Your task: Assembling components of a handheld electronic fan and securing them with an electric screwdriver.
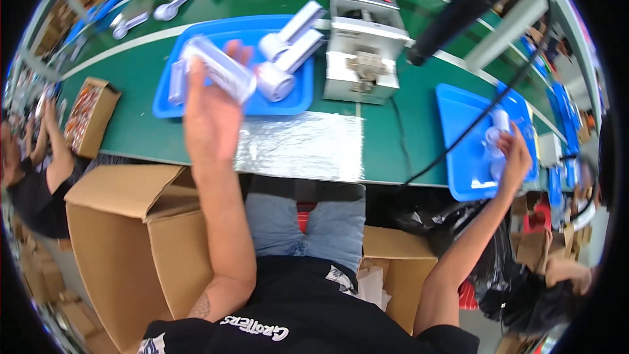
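Back from the near edge of the counter [383, 147], left side: left grip [216, 115] grasping a white tube [225, 71], tilted above a blue tray [242, 29] that holds more white parts [274, 83]. Right side: right grip [515, 155] at small white pieces [500, 118] in a second tray [462, 151]; whether grasping one, cannot tell. Grey machine [363, 33] between trays. Shiny sheet [301, 147] along near edge, before blue tray and machine.

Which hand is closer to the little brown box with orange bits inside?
Left. The left hand, holding a white part, is right of the brown box; the right hand is much farther away, at the blue tray on the right.
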{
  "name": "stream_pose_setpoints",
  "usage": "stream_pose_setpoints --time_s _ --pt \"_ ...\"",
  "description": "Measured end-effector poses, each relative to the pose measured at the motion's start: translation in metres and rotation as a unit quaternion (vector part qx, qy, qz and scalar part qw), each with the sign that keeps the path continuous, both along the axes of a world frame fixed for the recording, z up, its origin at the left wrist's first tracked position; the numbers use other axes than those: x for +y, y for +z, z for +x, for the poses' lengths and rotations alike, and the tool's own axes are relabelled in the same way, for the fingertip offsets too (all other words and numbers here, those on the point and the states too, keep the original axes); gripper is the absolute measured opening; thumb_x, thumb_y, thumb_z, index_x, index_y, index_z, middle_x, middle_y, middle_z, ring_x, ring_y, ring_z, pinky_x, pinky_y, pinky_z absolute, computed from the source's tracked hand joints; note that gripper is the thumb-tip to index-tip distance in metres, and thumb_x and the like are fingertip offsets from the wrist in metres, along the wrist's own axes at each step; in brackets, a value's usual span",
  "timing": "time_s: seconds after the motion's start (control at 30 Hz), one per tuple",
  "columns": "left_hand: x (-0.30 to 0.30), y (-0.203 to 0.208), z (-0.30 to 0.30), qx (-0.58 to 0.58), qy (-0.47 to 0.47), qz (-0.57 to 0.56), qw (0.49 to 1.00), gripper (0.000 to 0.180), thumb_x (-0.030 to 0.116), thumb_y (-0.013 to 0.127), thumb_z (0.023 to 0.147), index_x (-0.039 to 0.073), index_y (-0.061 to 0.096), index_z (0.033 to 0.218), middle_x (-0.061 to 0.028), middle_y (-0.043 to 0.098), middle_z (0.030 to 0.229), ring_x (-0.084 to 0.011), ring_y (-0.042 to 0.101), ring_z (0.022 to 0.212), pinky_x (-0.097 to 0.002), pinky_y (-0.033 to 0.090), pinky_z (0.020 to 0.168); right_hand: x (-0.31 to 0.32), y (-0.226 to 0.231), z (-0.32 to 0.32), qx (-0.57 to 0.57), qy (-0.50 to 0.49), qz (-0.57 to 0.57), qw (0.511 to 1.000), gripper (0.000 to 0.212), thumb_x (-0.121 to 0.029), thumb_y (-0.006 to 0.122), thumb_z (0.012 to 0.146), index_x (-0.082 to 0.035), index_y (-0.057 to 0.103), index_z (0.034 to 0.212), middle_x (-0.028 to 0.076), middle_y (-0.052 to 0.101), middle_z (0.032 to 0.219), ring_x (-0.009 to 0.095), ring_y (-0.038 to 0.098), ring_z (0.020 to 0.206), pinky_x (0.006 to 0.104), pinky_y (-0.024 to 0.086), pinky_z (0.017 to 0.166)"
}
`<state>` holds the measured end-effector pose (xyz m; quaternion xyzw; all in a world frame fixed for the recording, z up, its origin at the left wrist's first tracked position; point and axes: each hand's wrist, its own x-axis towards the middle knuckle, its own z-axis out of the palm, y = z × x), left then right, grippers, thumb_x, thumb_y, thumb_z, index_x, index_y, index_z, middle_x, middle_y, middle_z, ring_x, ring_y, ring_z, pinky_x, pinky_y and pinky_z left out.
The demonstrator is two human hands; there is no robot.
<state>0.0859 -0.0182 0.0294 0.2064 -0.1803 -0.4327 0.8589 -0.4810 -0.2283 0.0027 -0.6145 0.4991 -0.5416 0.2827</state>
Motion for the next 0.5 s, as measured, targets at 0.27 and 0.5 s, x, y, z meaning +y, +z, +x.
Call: stream_pose_setpoints --time_s 0.27,0.5 --pt "0.003 -0.013 -0.040 -0.052 -0.105 0.052 0.992 0.034 0.016 0.062 0.106 0.002 0.054 0.136 -0.0103 0.065 0.117 -0.0171 0.058 0.091 -0.0367 0.050 0.085 0.173 0.083 0.115 -0.045 0.220 -0.089 0.970 0.041 -0.029 0.077 0.096 0.010 0.074 0.110 0.018 0.074 0.080 0.023 0.070 0.059 0.0335 0.058 0.058" --pt "0.019 -0.012 -0.045 -0.271 0.000 0.084 0.959 0.052 0.021 0.056 0.110 -0.005 0.044 0.154 -0.0115 0.063 0.133 -0.0189 0.061 0.121 -0.0377 0.047 0.106 0.181 0.054 0.264 -0.012 0.449 -0.021 0.893 0.014 0.005 0.061 0.094 0.003 0.063 0.108 0.015 0.074 0.094 0.028 0.078 0.087 0.0340 0.061 0.078"
